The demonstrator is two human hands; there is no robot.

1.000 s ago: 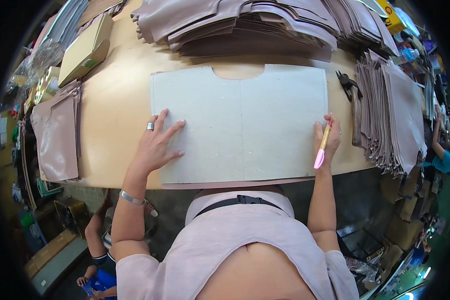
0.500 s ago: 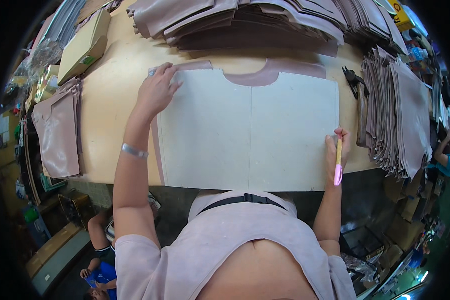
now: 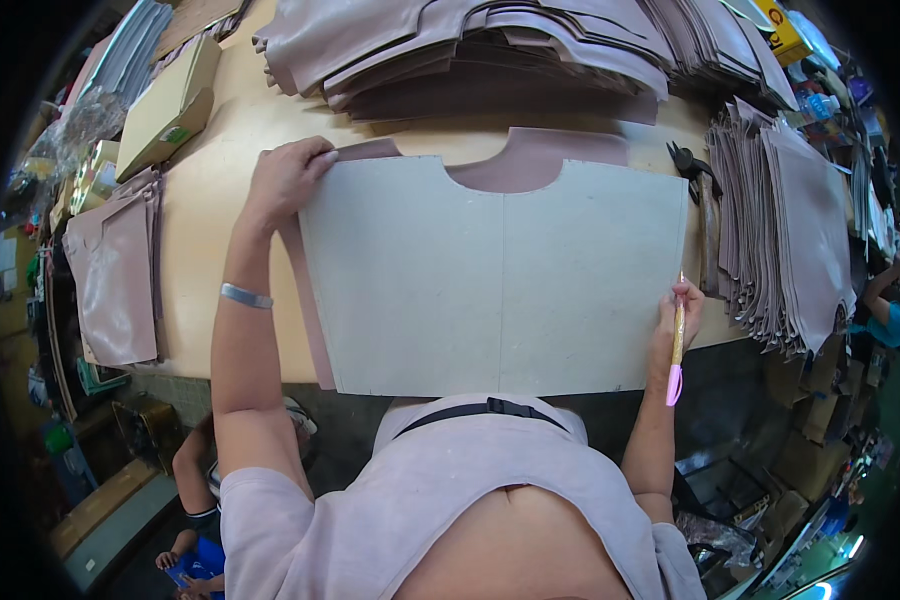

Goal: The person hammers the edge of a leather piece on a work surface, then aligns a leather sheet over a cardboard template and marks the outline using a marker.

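A pale grey template (image 3: 500,280) with a notched top edge lies over a mauve sheet (image 3: 570,145), whose left and top edges show, at the near edge of the tan table (image 3: 200,300). My left hand (image 3: 288,180) has its fingers closed at the upper-left corner of the two pieces; whether it grips one or both is unclear. My right hand (image 3: 678,315) is closed on a gold pen with a pink cap (image 3: 675,375) and touches the template's right edge, low down.
Mauve sheets are piled at the back (image 3: 470,50), right (image 3: 800,230) and left (image 3: 110,270). Black nippers (image 3: 690,165) and a wooden-handled tool (image 3: 710,240) lie right of the template. Cream boxes (image 3: 170,105) stand at back left. Co-workers show at lower left (image 3: 195,560) and far right (image 3: 885,315).
My left hand has moved up to the top-left corner. The template has shifted toward me and right, uncovering the mauve sheet. My right hand is lower, still with the pen.
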